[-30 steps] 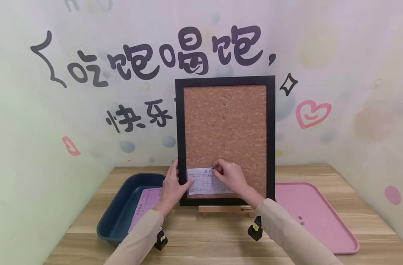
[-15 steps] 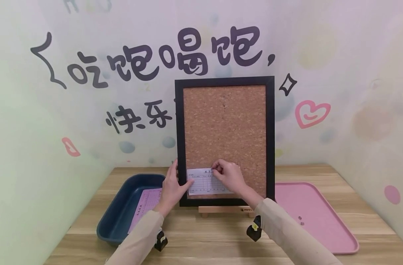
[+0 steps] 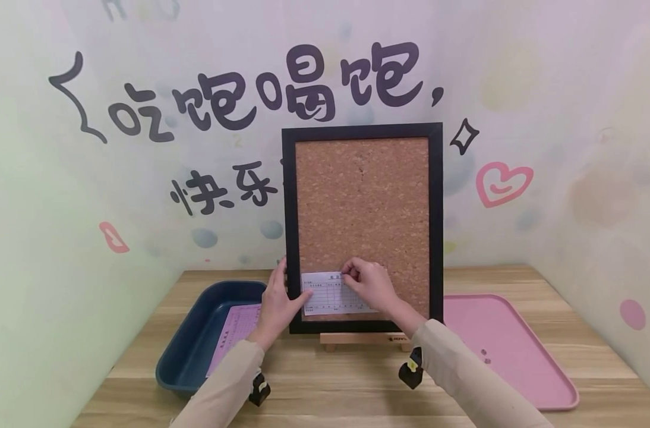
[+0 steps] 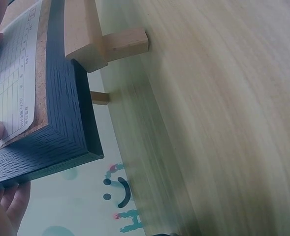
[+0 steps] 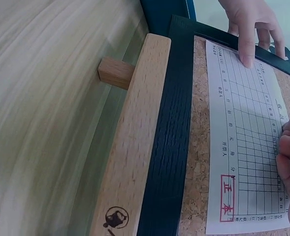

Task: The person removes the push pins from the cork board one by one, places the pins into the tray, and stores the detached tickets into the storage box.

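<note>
A black-framed corkboard (image 3: 362,202) stands upright on a small wooden easel (image 3: 357,338). A white printed receipt form (image 3: 325,294) lies flat against the cork at the lower left. My left hand (image 3: 278,303) grips the frame's left side, its thumb on the form and its fingers behind the board. At the form's top edge, the right hand (image 3: 375,286) pinches what looks like a small pushpin, mostly hidden by the fingertips. In the right wrist view, the form (image 5: 248,137) shows a red stamped box, and the curled right fingers (image 5: 288,152) touch its upper edge.
On the left stands a dark blue bin (image 3: 183,333) with a pink printed sheet (image 3: 234,330) in it. A pink tray (image 3: 517,333) lies to the right, bearing a few tiny pieces (image 3: 485,356). All rest on a wooden table (image 3: 330,392) before a decorated wall.
Both hands keep their places on the board and form. Only a very slight shift of the view shows.
</note>
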A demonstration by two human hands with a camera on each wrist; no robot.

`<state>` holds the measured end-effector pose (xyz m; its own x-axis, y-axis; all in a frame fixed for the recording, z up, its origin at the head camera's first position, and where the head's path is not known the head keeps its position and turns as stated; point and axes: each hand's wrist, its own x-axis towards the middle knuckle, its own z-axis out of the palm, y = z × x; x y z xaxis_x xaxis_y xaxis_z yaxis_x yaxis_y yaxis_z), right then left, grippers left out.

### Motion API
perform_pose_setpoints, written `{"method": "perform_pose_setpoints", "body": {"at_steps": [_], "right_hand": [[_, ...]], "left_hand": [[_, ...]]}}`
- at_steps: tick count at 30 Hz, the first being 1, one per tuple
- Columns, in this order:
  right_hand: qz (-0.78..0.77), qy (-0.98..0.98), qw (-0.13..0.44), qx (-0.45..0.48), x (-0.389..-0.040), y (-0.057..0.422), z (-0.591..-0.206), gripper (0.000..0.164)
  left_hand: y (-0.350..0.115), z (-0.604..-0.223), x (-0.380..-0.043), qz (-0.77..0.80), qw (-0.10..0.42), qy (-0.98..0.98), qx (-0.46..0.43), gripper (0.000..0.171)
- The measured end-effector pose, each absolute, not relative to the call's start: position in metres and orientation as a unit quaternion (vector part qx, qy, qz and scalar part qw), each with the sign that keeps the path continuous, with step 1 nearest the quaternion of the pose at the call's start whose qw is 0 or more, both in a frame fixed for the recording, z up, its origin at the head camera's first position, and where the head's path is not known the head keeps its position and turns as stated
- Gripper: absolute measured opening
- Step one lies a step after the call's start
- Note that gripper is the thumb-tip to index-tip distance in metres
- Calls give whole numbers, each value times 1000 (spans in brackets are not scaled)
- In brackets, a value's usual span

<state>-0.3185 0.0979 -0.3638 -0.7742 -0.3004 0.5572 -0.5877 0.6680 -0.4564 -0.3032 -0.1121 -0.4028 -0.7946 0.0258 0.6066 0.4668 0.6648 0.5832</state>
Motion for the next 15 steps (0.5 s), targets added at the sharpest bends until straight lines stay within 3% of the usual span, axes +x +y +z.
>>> {"method": "perform_pose_setpoints", "body": {"at_steps": [15], "right_hand": [[312,-887,213,265,-320,100,-361,4]], "left_hand": [[-112,-403,-304,-381,287,-867,-144,86]]}}
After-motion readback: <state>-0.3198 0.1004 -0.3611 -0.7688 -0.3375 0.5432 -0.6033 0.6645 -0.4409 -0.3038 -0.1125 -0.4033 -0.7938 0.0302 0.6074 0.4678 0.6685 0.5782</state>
